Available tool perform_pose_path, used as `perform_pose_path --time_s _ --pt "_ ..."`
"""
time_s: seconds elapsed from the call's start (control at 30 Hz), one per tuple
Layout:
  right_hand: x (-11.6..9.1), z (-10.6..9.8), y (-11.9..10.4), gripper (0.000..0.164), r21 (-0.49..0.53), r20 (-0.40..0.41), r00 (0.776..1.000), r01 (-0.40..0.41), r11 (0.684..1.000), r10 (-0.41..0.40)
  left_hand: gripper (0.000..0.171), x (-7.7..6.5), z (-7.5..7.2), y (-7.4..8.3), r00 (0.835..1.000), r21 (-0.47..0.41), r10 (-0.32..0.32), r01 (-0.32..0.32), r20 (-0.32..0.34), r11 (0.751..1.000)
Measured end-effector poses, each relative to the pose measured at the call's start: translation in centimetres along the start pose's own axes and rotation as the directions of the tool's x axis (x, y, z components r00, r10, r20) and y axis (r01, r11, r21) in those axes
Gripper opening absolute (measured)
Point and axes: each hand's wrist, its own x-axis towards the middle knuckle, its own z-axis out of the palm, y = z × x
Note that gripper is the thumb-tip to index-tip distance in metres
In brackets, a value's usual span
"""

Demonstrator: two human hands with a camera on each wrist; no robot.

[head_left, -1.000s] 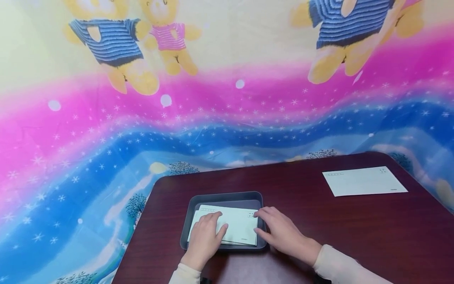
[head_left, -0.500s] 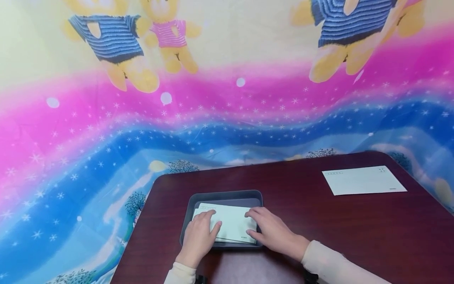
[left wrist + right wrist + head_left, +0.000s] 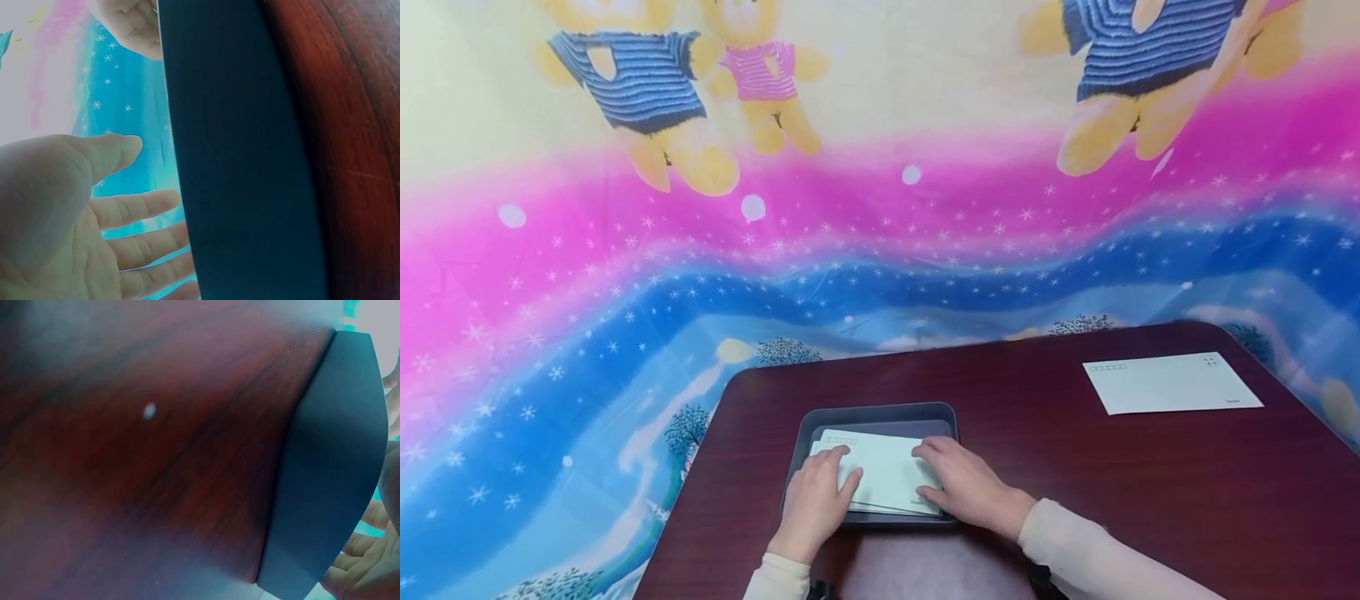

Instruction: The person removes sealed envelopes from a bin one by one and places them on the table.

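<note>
A small stack of white envelopes [image 3: 887,471] lies in a dark grey tray [image 3: 880,412], its edges slightly out of line. Over the left end of the stack is my left hand [image 3: 814,500], fingertips on the top envelope and thumb apart from the fingers. My right hand [image 3: 966,483] reaches in across the tray's right side, with fingertips at the right part of the top envelope. In the left wrist view the left hand's fingers [image 3: 144,247] look straight behind the tray's wall [image 3: 237,150]. The right wrist view shows the right hand [image 3: 365,562] partly hidden by the tray.
One more envelope [image 3: 1172,383] lies flat at the table's far right. The dark red wooden table [image 3: 1150,483] has rounded far corners. Behind it hangs a colourful cloth [image 3: 880,208] printed with toy bears and snowflakes.
Both hands have shifted slightly left, the right one farther in over the top envelope. The envelope at the far right has stayed in place.
</note>
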Motion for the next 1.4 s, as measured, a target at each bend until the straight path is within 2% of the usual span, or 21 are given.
perform_pose_path --time_s 0.23,0.37,0.53,0.7,0.9,1.17,1.4 --pt "0.8 0.7 -0.1 0.056 0.0 0.014 0.999 0.043 0.999 -0.043 0.038 0.2 0.2 -0.3 1.0 -0.004 0.003 -0.003 0.005 1.0" --pt "1.1 1.1 0.0 0.057 -0.034 0.027 0.998 0.06 0.998 -0.059 0.038 0.3 0.3 -0.4 1.0 -0.002 0.002 -0.002 0.008 1.0" --pt "1.6 1.0 0.0 0.058 -0.076 0.081 0.995 0.069 0.995 -0.062 0.038 0.3 0.2 -0.4 1.0 0.004 -0.012 0.012 0.011 1.0" --pt "2.0 0.5 -0.1 0.061 -0.079 0.123 0.992 0.044 0.996 -0.034 0.038 0.4 0.3 -0.4 1.0 0.009 -0.017 0.017 0.018 1.0" --pt "2.4 0.6 -0.1 0.068 -0.08 0.098 0.995 0.028 0.996 -0.02 0.039 0.4 0.4 -0.5 1.0 0.017 -0.023 0.023 0.018 1.0" --pt "2.9 0.5 -0.1 0.076 -0.038 0.123 0.991 -0.052 0.998 0.056 0.038 0.4 0.5 -0.5 0.999 0.012 -0.023 0.022 0.028 1.0" --pt "3.1 0.6 -0.1 0.075 -0.017 0.106 0.99 -0.093 0.996 0.094 0.037 0.3 0.6 -0.5 1.0 0.015 -0.014 0.013 0.028 1.0"
